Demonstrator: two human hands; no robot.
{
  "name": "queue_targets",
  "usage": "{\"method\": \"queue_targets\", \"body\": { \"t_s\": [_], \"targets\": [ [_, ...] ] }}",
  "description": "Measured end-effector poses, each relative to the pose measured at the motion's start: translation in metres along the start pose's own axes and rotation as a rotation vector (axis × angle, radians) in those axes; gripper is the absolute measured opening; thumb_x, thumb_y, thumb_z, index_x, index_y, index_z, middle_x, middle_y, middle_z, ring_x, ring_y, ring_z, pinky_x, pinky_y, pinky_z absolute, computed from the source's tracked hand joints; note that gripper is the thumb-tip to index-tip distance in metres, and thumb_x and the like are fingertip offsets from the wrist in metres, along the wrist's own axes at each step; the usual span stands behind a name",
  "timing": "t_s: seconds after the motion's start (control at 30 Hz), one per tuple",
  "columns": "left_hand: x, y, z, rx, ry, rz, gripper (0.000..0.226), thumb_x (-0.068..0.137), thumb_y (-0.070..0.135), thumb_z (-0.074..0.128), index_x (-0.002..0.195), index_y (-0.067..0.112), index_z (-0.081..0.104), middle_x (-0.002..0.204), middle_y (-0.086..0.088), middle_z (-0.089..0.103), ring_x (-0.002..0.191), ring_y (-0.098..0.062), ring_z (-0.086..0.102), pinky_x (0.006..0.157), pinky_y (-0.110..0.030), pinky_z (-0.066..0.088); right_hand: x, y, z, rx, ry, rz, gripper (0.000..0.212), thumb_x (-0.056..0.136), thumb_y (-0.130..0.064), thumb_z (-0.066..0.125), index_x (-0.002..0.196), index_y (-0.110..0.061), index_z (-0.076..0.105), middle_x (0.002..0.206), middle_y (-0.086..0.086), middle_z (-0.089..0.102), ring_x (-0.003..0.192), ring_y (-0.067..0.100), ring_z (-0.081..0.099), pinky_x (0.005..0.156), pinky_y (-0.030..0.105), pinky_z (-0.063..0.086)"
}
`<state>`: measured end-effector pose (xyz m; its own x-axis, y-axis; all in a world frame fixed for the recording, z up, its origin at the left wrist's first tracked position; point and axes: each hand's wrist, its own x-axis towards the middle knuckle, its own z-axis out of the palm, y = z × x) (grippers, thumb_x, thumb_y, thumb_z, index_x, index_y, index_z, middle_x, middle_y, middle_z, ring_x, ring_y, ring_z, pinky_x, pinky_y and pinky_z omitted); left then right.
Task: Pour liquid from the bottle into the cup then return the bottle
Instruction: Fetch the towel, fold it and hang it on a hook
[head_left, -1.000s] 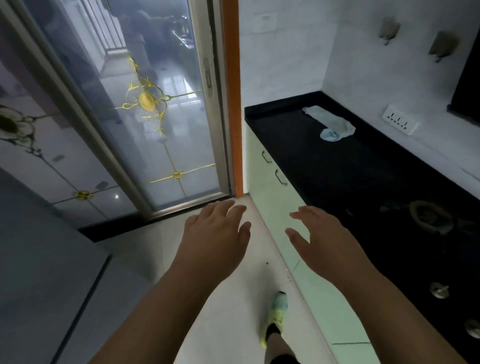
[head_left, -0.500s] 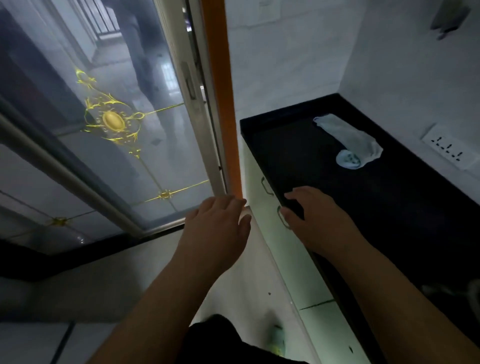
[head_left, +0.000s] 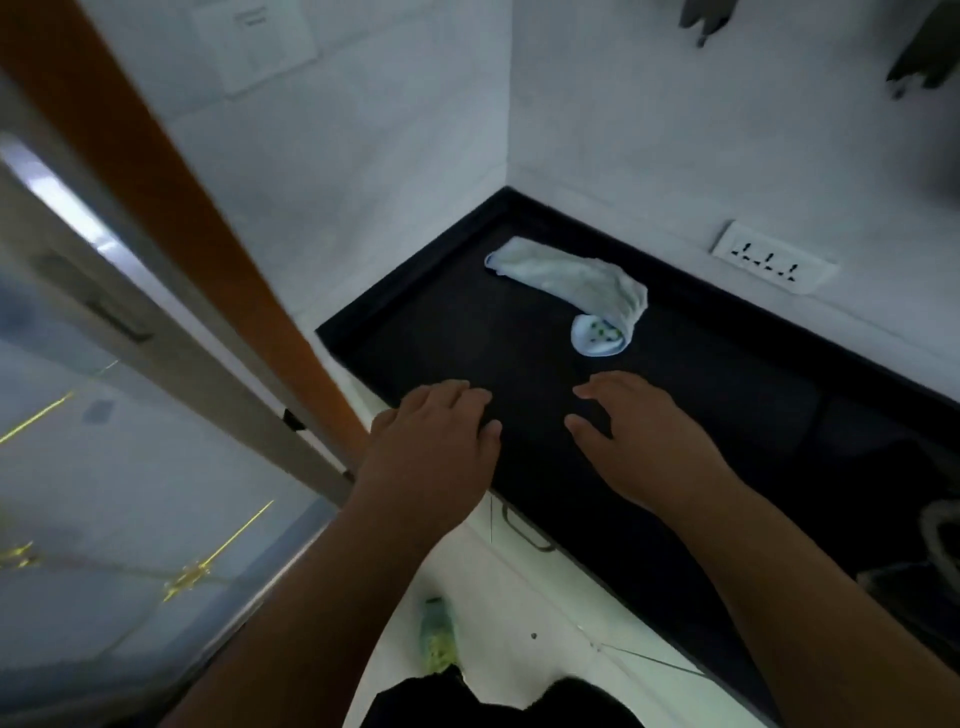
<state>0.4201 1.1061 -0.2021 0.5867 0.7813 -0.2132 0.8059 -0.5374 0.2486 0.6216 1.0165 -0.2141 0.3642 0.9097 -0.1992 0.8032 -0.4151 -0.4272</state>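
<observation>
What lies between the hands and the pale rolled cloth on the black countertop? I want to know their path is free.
Head view: only bare black countertop separates the left hand and right hand from the pale rolled cloth.

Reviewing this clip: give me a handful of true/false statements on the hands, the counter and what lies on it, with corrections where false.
1. Both hands hold nothing. True: the left hand and right hand are open, fingers relaxed, above the counter.
2. A bottle stands on the counter between the hands. False: no bottle or cup can be made out; only bare black surface lies there.
3. A pale cloth lies on the counter beyond the hands. True.
4. The right hand touches the cloth. False: a stretch of counter separates them.
5. A socket strip is on the wall behind the counter. True.
6. The counter is white. False: it is black; the cabinet front below is pale.
</observation>
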Motion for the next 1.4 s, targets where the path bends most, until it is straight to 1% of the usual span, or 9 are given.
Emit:
{"method": "queue_targets", "body": {
  "t_s": [0.4,0.57,0.7,0.83,0.93,1.07,1.17,1.33,1.4],
  "targets": [
    [0.143,-0.029,0.017,0.049,-0.199,0.164,0.049,0.11,0.044,0.036,0.155,0.027,0.043,0.161,0.003,0.042,0.147,-0.023,0.038,0.113,-0.048,0.036,0.138,0.027,0.066,0.057,-0.161,0.287,0.063,0.096,-0.049,0.059,0.152,-0.027,0.043,0.162,0.002,0.035,0.143,0.028,0.042,0.114,0.046,0.041],
    [0.166,-0.027,0.029,0.004,-0.225,0.17,0.048,0.11,0.043,0.036,0.154,0.026,0.044,0.158,0.002,0.045,0.145,-0.024,0.04,0.111,-0.048,0.037,0.199,0.049,0.091,0.029,-0.224,0.316,0.069,0.099,-0.044,0.057,0.16,-0.026,0.031,0.169,0.003,0.018,0.147,0.033,0.037,0.114,0.046,0.041],
    [0.171,-0.029,0.037,0.024,-0.267,0.163,0.047,0.111,0.041,0.034,0.155,0.025,0.043,0.158,0.001,0.045,0.144,-0.023,0.042,0.11,-0.047,0.038,0.242,0.072,0.113,-0.08,-0.321,0.45,0.074,0.098,-0.052,0.051,0.162,-0.031,0.021,0.172,0.001,-0.008,0.153,0.043,0.017,0.118,0.051,0.03],
    [0.167,-0.032,0.036,0.021,-0.292,0.132,0.048,0.112,0.041,0.036,0.157,0.026,0.041,0.16,0.003,0.042,0.145,-0.022,0.04,0.112,-0.045,0.037,0.252,0.089,0.129,-0.011,-0.258,0.563,0.077,0.088,-0.054,0.055,0.157,-0.032,0.031,0.165,0.011,0.02,0.143,0.04,0.034,0.11,0.05,0.037],
    [0.166,-0.033,0.033,0.016,-0.294,0.122,0.048,0.111,0.041,0.036,0.157,0.026,0.04,0.162,0.003,0.041,0.146,-0.022,0.039,0.112,-0.046,0.038,0.247,0.089,0.127,0.023,-0.22,0.596,0.073,0.09,-0.049,0.062,0.152,-0.017,0.038,0.145,0.02,0.046,0.124,0.038,0.054,0.092,0.044,0.05],
    [0.166,-0.027,0.034,-0.047,-0.281,0.106,0.051,0.11,0.04,0.041,0.16,0.028,0.035,0.164,0.002,0.038,0.148,-0.022,0.038,0.114,-0.047,0.039,0.218,0.069,0.097,0.044,-0.19,0.404,0.044,0.103,-0.042,0.05,0.122,-0.007,0.07,0.117,0.013,0.069,0.104,0.027,0.066,0.086,0.035,0.051],
    [0.166,-0.021,0.04,-0.071,-0.264,0.097,0.063,0.107,0.04,0.05,0.164,0.035,0.026,0.166,0.003,0.033,0.147,-0.024,0.039,0.112,-0.046,0.041,0.17,0.033,0.064,0.234,-0.043,0.291,0.026,0.098,-0.035,0.059,0.093,-0.017,0.077,0.084,0.0,0.071,0.075,0.016,0.068,0.066,0.031,0.055],
    [0.17,-0.013,0.075,-0.168,-0.271,-0.009,0.094,0.09,0.051,0.065,0.164,0.049,0.006,0.156,0.005,0.038,0.132,-0.028,0.054,0.098,-0.047,0.05,0.098,-0.02,0.014,0.589,0.015,0.144,0.015,0.087,-0.038,0.079,0.08,-0.028,0.071,0.081,-0.015,0.071,0.076,-0.004,0.068,0.063,0.01,0.047],
    [0.183,-0.011,0.097,-0.334,-0.271,-0.073,0.086,0.086,0.066,0.057,0.16,0.054,0.014,0.143,0.009,0.049,0.116,-0.021,0.065,0.089,-0.04,0.055,0.078,-0.031,0.0,0.697,-0.006,0.103,0.018,0.085,-0.033,0.082,0.076,-0.029,0.067,0.08,-0.017,0.071,0.075,-0.006,0.068,0.064,0.011,0.049]
  ]
}}
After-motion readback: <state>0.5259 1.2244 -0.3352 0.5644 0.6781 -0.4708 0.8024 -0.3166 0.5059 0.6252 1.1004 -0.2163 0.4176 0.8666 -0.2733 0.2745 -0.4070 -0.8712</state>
